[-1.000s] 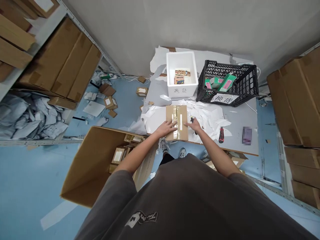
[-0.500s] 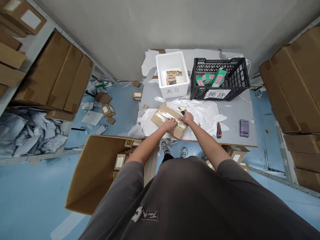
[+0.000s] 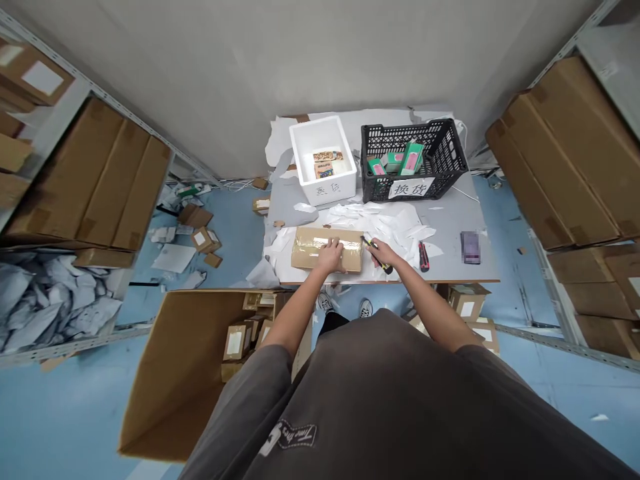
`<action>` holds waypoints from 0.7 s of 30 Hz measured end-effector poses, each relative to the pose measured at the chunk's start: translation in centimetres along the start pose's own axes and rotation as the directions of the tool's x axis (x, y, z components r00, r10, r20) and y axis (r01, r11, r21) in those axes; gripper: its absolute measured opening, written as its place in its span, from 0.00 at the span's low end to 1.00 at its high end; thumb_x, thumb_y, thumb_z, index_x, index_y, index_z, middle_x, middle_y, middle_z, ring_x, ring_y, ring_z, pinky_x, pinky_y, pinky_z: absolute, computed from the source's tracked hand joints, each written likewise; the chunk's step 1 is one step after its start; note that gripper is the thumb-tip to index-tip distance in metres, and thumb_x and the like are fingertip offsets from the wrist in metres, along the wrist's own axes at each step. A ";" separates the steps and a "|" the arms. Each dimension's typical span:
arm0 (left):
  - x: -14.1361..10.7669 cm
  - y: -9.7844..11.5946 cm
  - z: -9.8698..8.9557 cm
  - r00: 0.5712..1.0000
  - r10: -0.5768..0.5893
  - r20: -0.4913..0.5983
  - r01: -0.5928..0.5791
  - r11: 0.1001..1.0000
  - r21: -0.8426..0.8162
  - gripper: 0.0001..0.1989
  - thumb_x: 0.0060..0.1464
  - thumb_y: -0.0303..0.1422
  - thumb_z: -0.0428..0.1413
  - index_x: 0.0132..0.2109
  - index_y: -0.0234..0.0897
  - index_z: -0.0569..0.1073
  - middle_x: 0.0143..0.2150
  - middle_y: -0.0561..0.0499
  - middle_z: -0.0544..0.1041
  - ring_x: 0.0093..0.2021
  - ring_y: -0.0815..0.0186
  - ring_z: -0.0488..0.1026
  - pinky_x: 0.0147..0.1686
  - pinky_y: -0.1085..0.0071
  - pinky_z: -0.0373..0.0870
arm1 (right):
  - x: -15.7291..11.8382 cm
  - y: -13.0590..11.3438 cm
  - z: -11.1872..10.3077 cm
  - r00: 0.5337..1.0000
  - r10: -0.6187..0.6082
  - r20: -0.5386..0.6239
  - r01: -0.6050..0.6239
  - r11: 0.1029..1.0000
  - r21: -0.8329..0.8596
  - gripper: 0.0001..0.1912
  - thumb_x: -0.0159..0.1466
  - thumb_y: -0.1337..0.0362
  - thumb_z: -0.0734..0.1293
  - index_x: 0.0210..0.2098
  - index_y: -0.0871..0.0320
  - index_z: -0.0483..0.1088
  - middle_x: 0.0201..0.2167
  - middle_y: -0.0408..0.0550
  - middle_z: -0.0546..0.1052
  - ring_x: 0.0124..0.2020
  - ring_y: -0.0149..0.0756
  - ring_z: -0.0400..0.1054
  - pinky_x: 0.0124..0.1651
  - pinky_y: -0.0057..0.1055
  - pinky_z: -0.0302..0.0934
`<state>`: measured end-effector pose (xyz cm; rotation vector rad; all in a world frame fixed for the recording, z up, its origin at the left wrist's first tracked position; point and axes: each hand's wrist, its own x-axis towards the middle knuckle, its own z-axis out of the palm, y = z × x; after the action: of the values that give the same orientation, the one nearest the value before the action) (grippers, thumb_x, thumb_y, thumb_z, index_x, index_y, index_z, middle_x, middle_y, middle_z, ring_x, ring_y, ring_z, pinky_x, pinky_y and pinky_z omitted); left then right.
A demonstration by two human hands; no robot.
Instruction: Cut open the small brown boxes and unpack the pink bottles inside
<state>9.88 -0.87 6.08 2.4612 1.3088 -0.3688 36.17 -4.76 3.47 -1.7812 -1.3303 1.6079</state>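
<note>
A brown cardboard box (image 3: 305, 250) with clear tape over it lies lengthwise along the table's front edge. My left hand (image 3: 331, 257) rests on top of it with the fingers spread over the taped face. At the box's right end, my right hand (image 3: 383, 254) is closed around a yellow and black utility knife (image 3: 387, 269). The knife's front end is beside the box's right edge; whether the blade touches the cardboard is too small to tell. A second, red and black utility knife (image 3: 423, 257) lies on the table to the right of my right hand.
Torn white paper (image 3: 395, 223) covers the middle of the table (image 3: 450, 220). Behind stand a white bin (image 3: 327, 193) and a black crate (image 3: 415, 189) holding green boxes. A phone-like dark object (image 3: 470, 247) lies at right. A large open carton (image 3: 165, 373) stands left below the table.
The box has turned from a slant to lie parallel with the table edge. My right hand has moved to its right end, still with the knife. The whole view has shifted slightly.
</note>
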 end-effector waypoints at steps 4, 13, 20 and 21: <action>0.3 1.0 0.2 1.000 -0.016 -0.001 0.016 1.000 0.016 0.50 0.37 0.50 0.81 0.65 0.38 0.73 0.77 0.33 0.63 0.77 0.36 0.58 0.68 0.50 0.71 | 0.1 0.5 -0.3 0.995 0.007 0.104 0.009 0.989 -0.149 0.10 0.74 0.58 0.70 0.38 0.53 0.67 0.19 0.36 0.72 0.18 0.31 0.68 0.26 0.23 0.62; 0.8 0.7 0.4 0.999 -0.035 0.034 0.035 0.999 -0.001 0.50 0.36 0.51 0.82 0.63 0.39 0.75 0.79 0.33 0.60 0.79 0.32 0.55 0.70 0.48 0.70 | 1.2 0.5 -1.7 0.964 0.109 0.244 -0.094 0.993 -0.075 0.15 0.72 0.55 0.74 0.36 0.53 0.66 0.15 0.35 0.67 0.13 0.30 0.59 0.19 0.25 0.54; 1.4 0.8 0.4 0.992 -0.056 0.113 0.055 0.998 0.010 0.55 0.35 0.53 0.81 0.66 0.38 0.71 0.82 0.31 0.56 0.81 0.30 0.50 0.72 0.46 0.66 | 0.1 1.8 -1.0 0.918 0.141 0.370 -0.177 0.982 0.063 0.22 0.69 0.47 0.77 0.37 0.54 0.65 0.18 0.38 0.71 0.15 0.30 0.62 0.19 0.25 0.57; 1.4 0.7 0.4 0.992 -0.056 0.115 0.056 0.998 0.008 0.55 0.35 0.53 0.81 0.67 0.38 0.71 0.82 0.31 0.56 0.82 0.30 0.49 0.72 0.46 0.66 | -0.1 1.9 -0.7 0.906 0.148 0.397 -0.188 0.980 0.064 0.23 0.69 0.46 0.77 0.37 0.54 0.65 0.18 0.38 0.70 0.15 0.30 0.61 0.19 0.25 0.57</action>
<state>11.20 -0.31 5.31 2.3727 1.3320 -0.5211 37.58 -5.55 2.21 -1.6059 -1.2523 2.1760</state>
